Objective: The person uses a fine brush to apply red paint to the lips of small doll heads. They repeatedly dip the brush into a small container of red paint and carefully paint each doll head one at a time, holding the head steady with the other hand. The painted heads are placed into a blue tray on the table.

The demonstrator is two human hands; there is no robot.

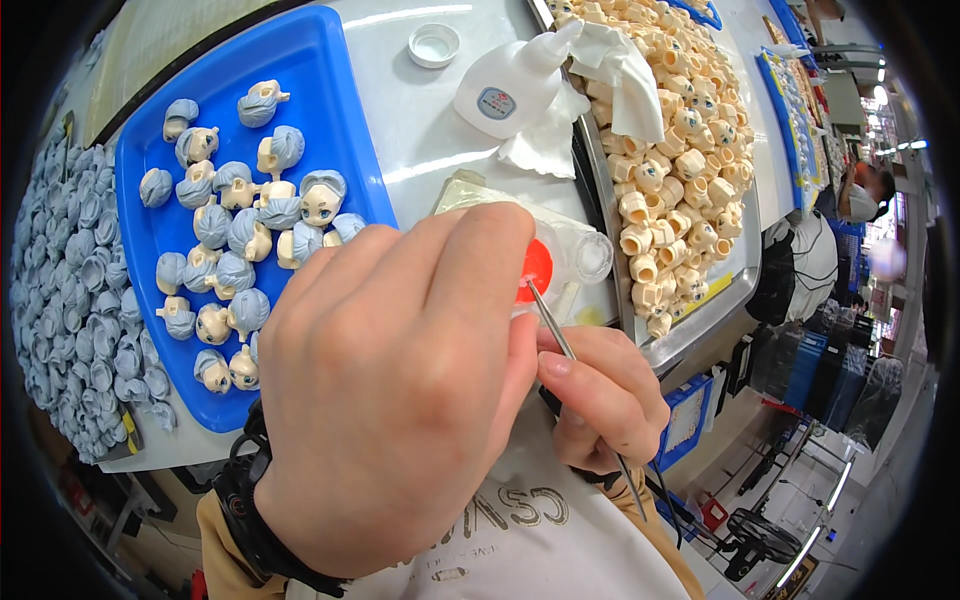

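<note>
The right hand (605, 400) pinches one slim silver metal tool (552, 323), its tip at one red, round piece (539, 263) just beyond the curled left hand (390, 370), whose exact grip I cannot tell. Left of the hands, one blue plastic tray (310, 60) carries over twenty blue-haired doll heads (322, 205); farther beyond them is one white plastic bottle (515, 80).

Place: I read this as a factory workshop handling doll heads in quantity.
Left heap: loose blue-grey hair pieces (85, 280), piled in bulk.
Blue tray (335, 110): heads with hair (323, 203) lie in it on the white surface (405, 95).
Metal tray (690, 346): crowded with pale head parts (695, 125).
Hand tool: metal tweezers (551, 321).
Background: I make out a co-worker (860, 203), strip lights (905, 147), a fan (760, 537).
</note>
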